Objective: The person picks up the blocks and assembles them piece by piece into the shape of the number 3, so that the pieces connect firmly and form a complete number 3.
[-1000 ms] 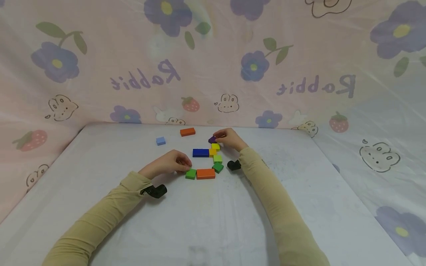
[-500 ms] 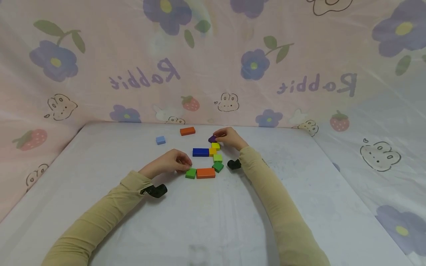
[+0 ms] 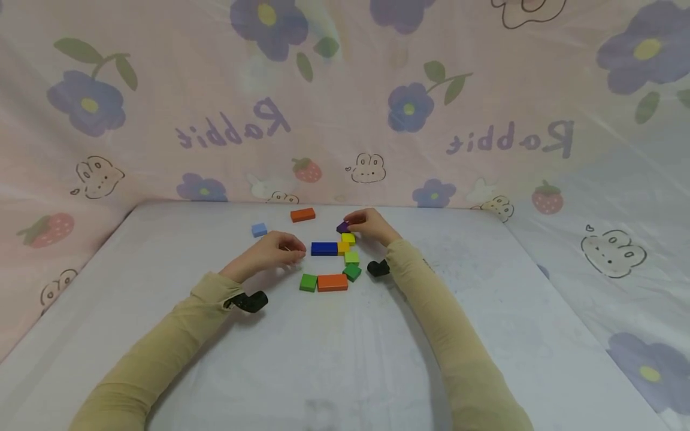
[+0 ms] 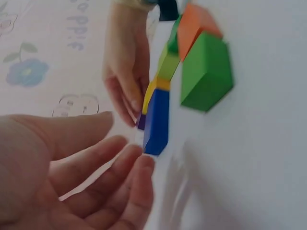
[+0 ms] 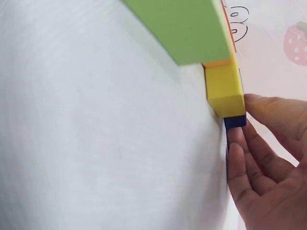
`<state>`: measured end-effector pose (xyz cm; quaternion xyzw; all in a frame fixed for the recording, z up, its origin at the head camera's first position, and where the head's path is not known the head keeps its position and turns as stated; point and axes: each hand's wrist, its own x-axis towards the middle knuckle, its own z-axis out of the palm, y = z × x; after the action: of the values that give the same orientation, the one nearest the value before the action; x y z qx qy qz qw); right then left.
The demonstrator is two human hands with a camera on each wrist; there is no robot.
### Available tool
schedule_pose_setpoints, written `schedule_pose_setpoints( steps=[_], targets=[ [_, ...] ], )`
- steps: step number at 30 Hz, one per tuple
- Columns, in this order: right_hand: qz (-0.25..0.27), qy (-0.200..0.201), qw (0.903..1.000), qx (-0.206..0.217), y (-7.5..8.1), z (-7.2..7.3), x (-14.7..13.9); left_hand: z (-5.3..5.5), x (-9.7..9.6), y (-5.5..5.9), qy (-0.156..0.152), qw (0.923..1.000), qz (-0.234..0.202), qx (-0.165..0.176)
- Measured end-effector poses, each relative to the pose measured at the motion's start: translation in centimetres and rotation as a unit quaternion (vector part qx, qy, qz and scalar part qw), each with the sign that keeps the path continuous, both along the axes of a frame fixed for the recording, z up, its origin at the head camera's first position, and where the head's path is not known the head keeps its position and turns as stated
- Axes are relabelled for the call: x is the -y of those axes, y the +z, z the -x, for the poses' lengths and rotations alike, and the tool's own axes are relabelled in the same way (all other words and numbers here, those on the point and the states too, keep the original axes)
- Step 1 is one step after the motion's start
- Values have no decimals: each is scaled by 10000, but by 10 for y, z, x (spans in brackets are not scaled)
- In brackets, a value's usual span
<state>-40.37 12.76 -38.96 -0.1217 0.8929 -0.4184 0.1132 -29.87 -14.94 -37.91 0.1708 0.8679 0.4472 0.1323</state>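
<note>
My right hand (image 3: 373, 225) pinches a purple block (image 3: 342, 227) at the far end of a curved row of blocks. Just in front of it come a yellow block (image 3: 348, 239), an amber block (image 3: 343, 248), a lime block (image 3: 351, 258) and a dark green block (image 3: 352, 273). A long blue block (image 3: 324, 249) extends left from the amber one. An orange block (image 3: 332, 283) and a green block (image 3: 308, 283) form the near end. Left of the blue block, my left hand (image 3: 269, 251) hovers with loosely bent fingers, holding nothing; the left wrist view shows a gap between thumb and fingers.
Farther back on the white table (image 3: 345, 365) lie a light blue block (image 3: 259, 230) and a second orange block (image 3: 303, 215). A printed cloth (image 3: 334, 131) hangs behind the table. Black wrist devices (image 3: 250, 301) stick out below both sleeves.
My left hand has left the green block at the near end and moved up and slightly back, beside the blue block. The right hand stays at the purple block.
</note>
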Motion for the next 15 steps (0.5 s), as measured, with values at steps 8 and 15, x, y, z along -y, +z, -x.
schedule_pose_setpoints(
  steps=[8,15],
  targets=[
    [9,-17,10000,-16,-1,1,-1,27,8,5,894,9936,-306,-624],
    [-23,47,10000,-72,-3,2,-1,53,10,5,1576,9829,-511,-802]
  ],
)
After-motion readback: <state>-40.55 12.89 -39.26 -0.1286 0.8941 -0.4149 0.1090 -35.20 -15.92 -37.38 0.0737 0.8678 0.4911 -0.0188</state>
